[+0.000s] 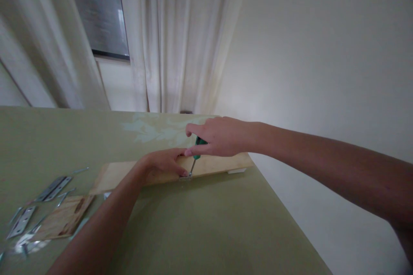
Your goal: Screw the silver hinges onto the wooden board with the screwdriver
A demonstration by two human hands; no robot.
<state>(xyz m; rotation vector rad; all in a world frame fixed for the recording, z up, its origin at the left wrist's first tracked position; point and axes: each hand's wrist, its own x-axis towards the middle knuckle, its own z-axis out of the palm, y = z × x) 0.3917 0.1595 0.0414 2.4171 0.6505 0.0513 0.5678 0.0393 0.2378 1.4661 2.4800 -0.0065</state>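
Observation:
My right hand [219, 137] is closed round the green handle of a screwdriver [195, 154], whose metal shaft points down to a small metal piece [185, 177] at the front edge of a pale wooden board [222, 165]. My left hand [164, 164] rests on the board just left of the shaft, its fingertips pressed together at the metal piece by the screwdriver tip. The board lies flat on a green table [200, 223], near its right edge.
Several metal hinges [53, 188] and loose screws lie at the table's left, beside a smaller brown wood piece [63, 221]. White curtains [171, 38] and a dark window [97, 8] stand behind. The table's right edge drops away beside a plain wall.

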